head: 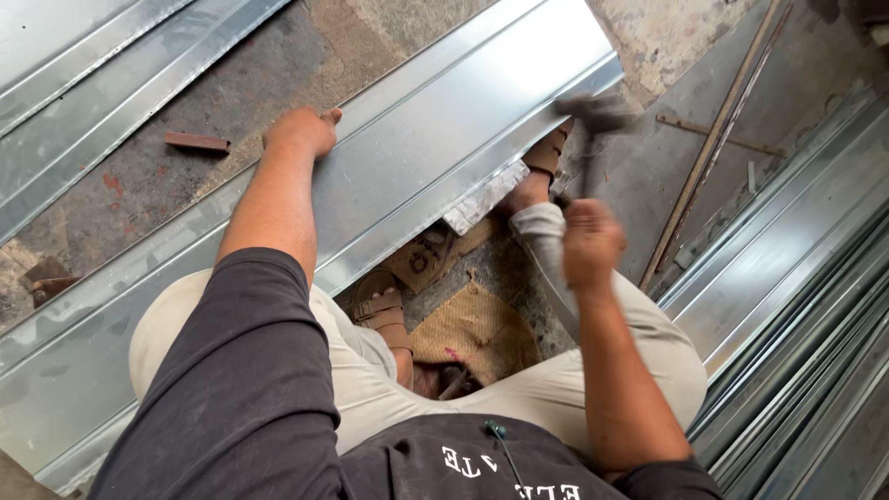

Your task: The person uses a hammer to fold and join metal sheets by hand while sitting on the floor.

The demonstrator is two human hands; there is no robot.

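While crouched over a long galvanized metal sheet [444, 120] on the floor: left hand [301, 131] pressed flat on it, right hand [591, 243] gripping a blurred hammer [593, 116] above its folded edge; hammering apparently midway, progress unclear.

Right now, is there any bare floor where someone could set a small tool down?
Bare concrete floor lies between the long folded galvanised sheet under the left hand and the stacked sheets top left, beside a rusty metal block. It is crowded around the right hand with its blurred hammer, the feet and the burlap sacking.
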